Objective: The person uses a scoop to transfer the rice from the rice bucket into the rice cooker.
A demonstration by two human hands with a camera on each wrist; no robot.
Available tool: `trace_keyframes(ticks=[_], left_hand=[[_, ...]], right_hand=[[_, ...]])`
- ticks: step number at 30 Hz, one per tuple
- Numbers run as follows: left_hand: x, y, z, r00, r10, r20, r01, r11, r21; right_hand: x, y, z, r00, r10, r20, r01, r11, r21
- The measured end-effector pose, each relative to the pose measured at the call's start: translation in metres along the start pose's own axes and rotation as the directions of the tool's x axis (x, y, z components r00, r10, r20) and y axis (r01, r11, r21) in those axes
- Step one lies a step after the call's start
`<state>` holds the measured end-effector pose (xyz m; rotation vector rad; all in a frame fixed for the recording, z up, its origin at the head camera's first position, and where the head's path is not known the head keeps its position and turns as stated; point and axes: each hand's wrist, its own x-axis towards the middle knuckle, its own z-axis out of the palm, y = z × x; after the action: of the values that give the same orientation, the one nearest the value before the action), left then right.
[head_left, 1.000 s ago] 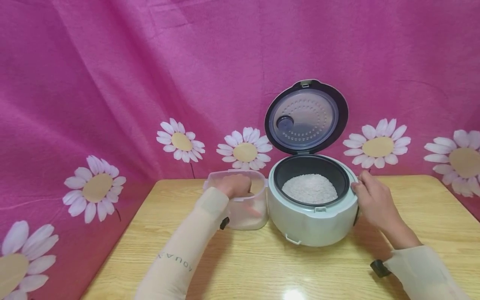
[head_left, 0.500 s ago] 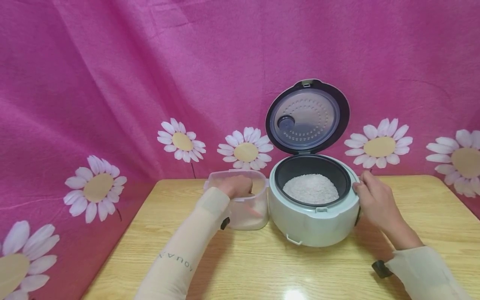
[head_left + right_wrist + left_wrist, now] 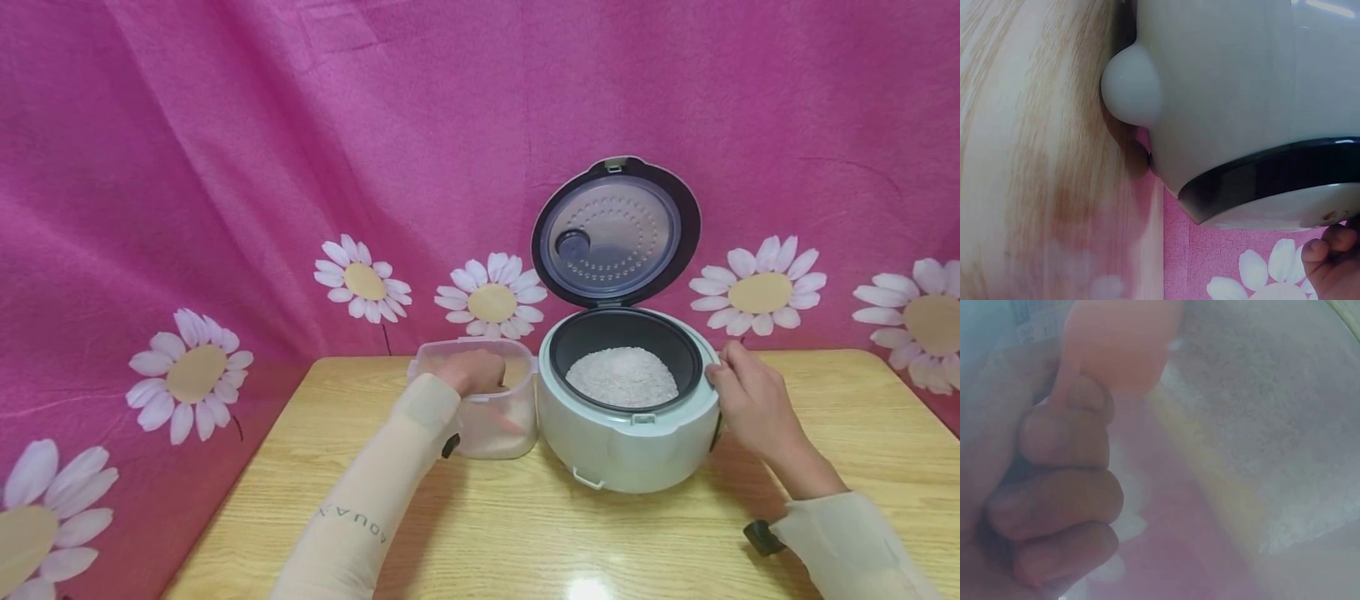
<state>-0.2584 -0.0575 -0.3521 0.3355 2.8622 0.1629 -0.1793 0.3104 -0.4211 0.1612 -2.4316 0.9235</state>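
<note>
Inside a clear plastic container (image 3: 491,442), my left hand (image 3: 476,372) curls its fingers round the handle of an orange-pink scoop (image 3: 1122,347). Loose rice (image 3: 1285,412) lies close by it in the left wrist view. Touching the container's right side is a pale green rice cooker (image 3: 622,458) with its lid (image 3: 618,237) raised. White rice (image 3: 622,377) is heaped in its dark inner pot (image 3: 585,333). My right hand (image 3: 750,404) grips the cooker's right side near the rim, thumb on top; most of its fingers are hidden behind the body in the head view.
Both vessels stand towards the back of a wooden table (image 3: 525,533). Right behind the table hangs a pink cloth (image 3: 420,150) printed with white daisies. The raised lid rises in front of that cloth.
Hardly anything differs: the cooker and my right hand sit a few pixels further right in the head view than a second ago. Both hands keep their hold.
</note>
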Motion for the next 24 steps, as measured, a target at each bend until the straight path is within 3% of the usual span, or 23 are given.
trace_keyframes(ticks=[4, 13, 18, 24], left_hand=[[-0.0011, 0.0009, 0.0007, 0.999, -0.032, -0.007, 0.031, 0.999, -0.031], [0.0004, 0.0020, 0.0001, 1.000, -0.026, -0.016, 0.027, 1.000, 0.007], [0.0005, 0.0024, 0.0009, 0.999, -0.034, -0.017, 0.033, 0.999, -0.036], [0.0039, 0.0019, 0.0012, 0.997, -0.053, 0.055, 0.057, 0.996, -0.065]], right_hand=[[-0.0002, 0.0010, 0.0005, 1.000, 0.003, -0.002, -0.003, 1.000, 0.001], [0.0006, 0.0006, 0.0006, 1.000, 0.003, -0.009, -0.003, 1.000, 0.002], [0.0006, 0.0005, 0.0004, 1.000, -0.001, -0.015, 0.001, 1.000, 0.002], [0.0001, -0.0004, 0.0005, 1.000, -0.005, -0.016, 0.005, 1.000, 0.001]])
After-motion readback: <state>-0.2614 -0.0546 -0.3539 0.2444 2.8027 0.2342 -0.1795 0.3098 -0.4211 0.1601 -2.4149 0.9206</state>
